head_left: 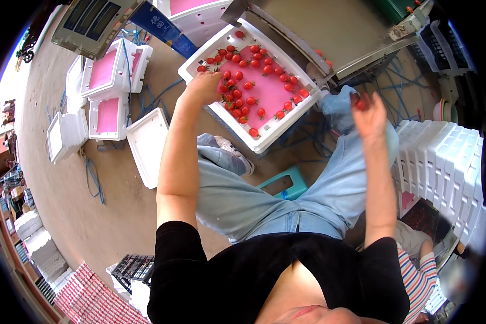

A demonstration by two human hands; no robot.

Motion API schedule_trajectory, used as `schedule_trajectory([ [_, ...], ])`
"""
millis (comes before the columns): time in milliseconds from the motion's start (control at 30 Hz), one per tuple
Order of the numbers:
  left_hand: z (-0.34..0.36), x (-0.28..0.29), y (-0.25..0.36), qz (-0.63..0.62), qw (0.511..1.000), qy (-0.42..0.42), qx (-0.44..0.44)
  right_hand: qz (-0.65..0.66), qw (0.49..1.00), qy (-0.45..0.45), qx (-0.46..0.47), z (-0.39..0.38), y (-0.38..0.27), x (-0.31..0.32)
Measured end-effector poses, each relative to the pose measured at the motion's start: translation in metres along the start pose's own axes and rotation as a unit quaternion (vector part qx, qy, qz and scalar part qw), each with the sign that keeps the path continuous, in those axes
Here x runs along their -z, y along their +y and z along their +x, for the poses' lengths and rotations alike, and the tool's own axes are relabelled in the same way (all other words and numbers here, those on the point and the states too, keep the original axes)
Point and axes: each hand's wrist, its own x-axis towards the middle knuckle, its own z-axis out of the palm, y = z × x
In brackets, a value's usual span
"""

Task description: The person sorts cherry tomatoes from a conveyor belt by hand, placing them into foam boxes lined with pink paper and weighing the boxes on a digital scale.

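Note:
A white foam box lined with pink paper stands in front of me. Small red cherry tomatoes with green stems lie scattered in it, thickest on the left side. My left hand reaches over the box's left wall, its fingertips at the tomatoes there; the back of the hand hides whether it grips any. Right of the box, above my knee, my right hand is raised with its fingers curled round red tomatoes. How many it holds is unclear.
A metal-edged table stands beyond the box. Stacked white foam lids rise at right; more pink-lined boxes stand at left. A scale-like device is at upper left. A turquoise stool is beneath me; another person's striped sleeve shows behind.

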Motion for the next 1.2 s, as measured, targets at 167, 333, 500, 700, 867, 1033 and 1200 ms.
schedule_trajectory([
  [167, 0.018, -0.016, 0.012, -0.010, 0.998, -0.059, -0.016, -0.088, 0.984, 0.077, 0.136, 0.042, -0.079, -0.076],
  [333, 0.017, -0.029, 0.002, -0.033, 0.995, -0.044, -0.078, -0.329, 0.932, -0.021, 0.151, 0.032, -0.066, -0.058],
  [500, 0.031, -0.031, 0.041, 0.010, 0.992, 0.034, -0.125, -0.474, 0.873, -0.108, 0.037, -0.013, -0.062, -0.020],
  [700, 0.057, -0.042, 0.038, 0.000, 0.982, 0.176, -0.072, -0.578, 0.780, -0.135, 0.196, 0.007, -0.033, -0.043],
  [867, 0.057, -0.062, 0.041, 0.095, 0.986, 0.131, -0.027, -0.465, 0.863, -0.153, 0.126, 0.038, -0.015, -0.042],
  [1033, 0.015, -0.036, 0.060, 0.066, 0.990, 0.121, 0.000, -0.354, 0.927, -0.076, 0.098, 0.019, -0.025, -0.038],
  [1200, -0.008, -0.022, 0.036, 0.037, 0.993, 0.096, 0.052, -0.299, 0.948, -0.090, 0.058, 0.022, -0.031, -0.042],
])
